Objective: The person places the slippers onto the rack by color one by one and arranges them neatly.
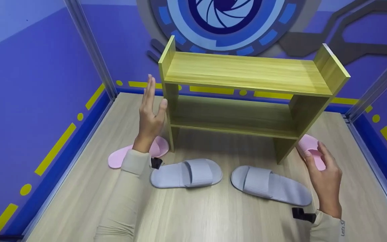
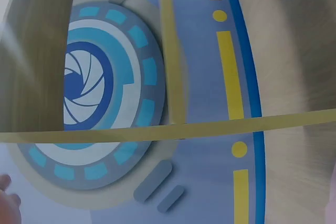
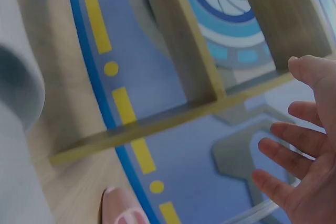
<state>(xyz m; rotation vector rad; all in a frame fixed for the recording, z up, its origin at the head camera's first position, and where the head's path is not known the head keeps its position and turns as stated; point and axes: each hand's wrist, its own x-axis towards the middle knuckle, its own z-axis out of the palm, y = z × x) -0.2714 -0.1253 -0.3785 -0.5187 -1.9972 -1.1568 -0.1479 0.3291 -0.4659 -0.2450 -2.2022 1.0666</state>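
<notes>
A two-tier yellow wooden shelf stands on the wood-grain surface. My left hand is raised beside its left side panel, fingers straight and pointing up, thumb apart, holding nothing. In the left wrist view only a few fingertips show at the lower left edge. My right hand is at the right of the shelf, overlapping a pink slipper in the head view. The right wrist view shows that hand with spread fingers and an empty palm, close to the shelf's side panel.
Two grey slippers lie in front of the shelf, one at the left and one at the right. Another pink slipper lies behind my left wrist. Blue printed walls enclose the back and sides, with metal posts at the corners.
</notes>
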